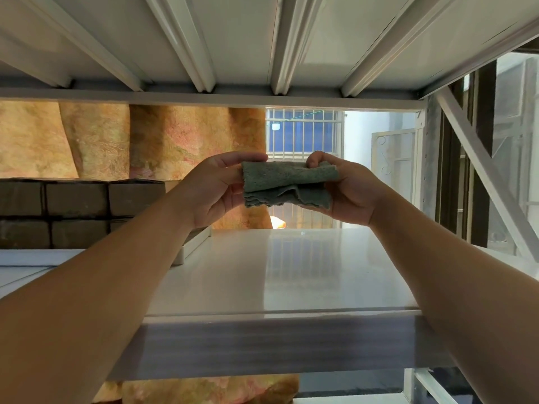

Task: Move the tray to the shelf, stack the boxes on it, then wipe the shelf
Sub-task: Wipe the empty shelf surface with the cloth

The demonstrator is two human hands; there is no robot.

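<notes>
White metal shelf (291, 275) fills the view, glossy, bare on its right half, reflecting the barred window (303, 135) behind. Tray (195, 243) sits on the shelf at left, white rim showing. Brown cardboard boxes (75, 211) stacked on it in two visible rows, tight together; left forearm hides their right end. So tray and stacking look done; wipe step is in hand, not yet started.

Grey-green cloth (287, 183) is held in the air above the shelf, well clear of the surface, folded into several layers, edges frayed and wavy. Left hand (215, 188) pinches its left end, thumb on top. Right hand (347, 188) grips the right end, fingers curled around it. Looks like folding or squaring up the pad.

Next move, my read: let one hand take the cloth, press it flat on the bare surface, sweep across without nudging the tray.
</notes>
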